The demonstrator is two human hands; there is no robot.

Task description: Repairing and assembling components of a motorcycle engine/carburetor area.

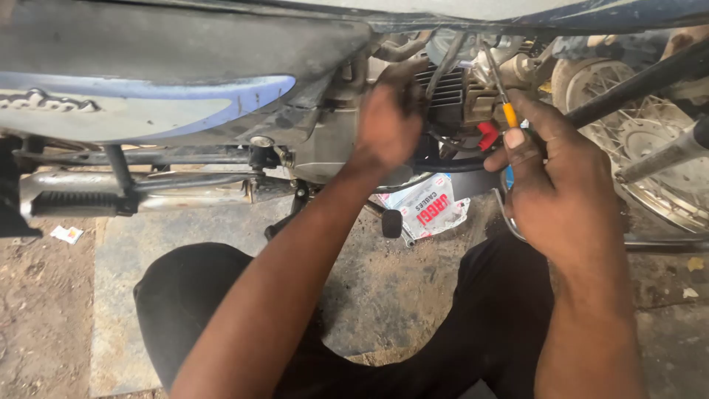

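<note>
Two hands work at the engine of the motorcycle in the head view. Your left hand reaches behind the cylinder; its fingers are hidden, so I cannot tell if it grips anything. Your right hand is closed around a thin screwdriver with orange collar, tip up near the fins. Keep the shaft straight, and avoid the red cap just beside it

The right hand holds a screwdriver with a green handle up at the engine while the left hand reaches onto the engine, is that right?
Not quite: the screwdriver handle is orange, not green, as the head view shows. The right hand does hold it at the engine, and the left hand reaches onto the engine.
</note>
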